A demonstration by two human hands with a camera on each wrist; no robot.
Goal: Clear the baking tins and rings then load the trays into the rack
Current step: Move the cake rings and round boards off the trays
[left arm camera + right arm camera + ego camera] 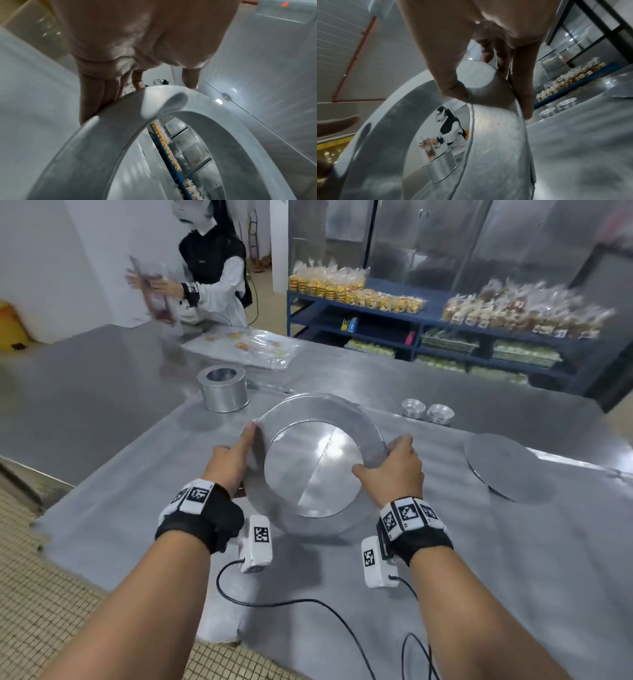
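Note:
A large round metal baking ring [342, 412] is tilted up off the grey-covered table [513, 559], held between both hands. My left hand [239, 453] grips its left rim, thumb on the near face and fingers behind. My right hand [380, 457] grips the right rim the same way. In the left wrist view the ring's wall [85, 155] curves below my fingers [139, 81]. The right wrist view shows my thumb [453, 89] pressed on the ring's edge [496, 148]. A smaller, taller round tin [224, 392] stands upright behind the ring.
A flat metal disc [510, 467] lies at the right, with two stacks of small tart tins [428, 412] behind it. Another person [212, 285] handles bags at the far left by plastic sheets [246, 347]. Blue shelves of bagged bread [445, 316] stand beyond the table.

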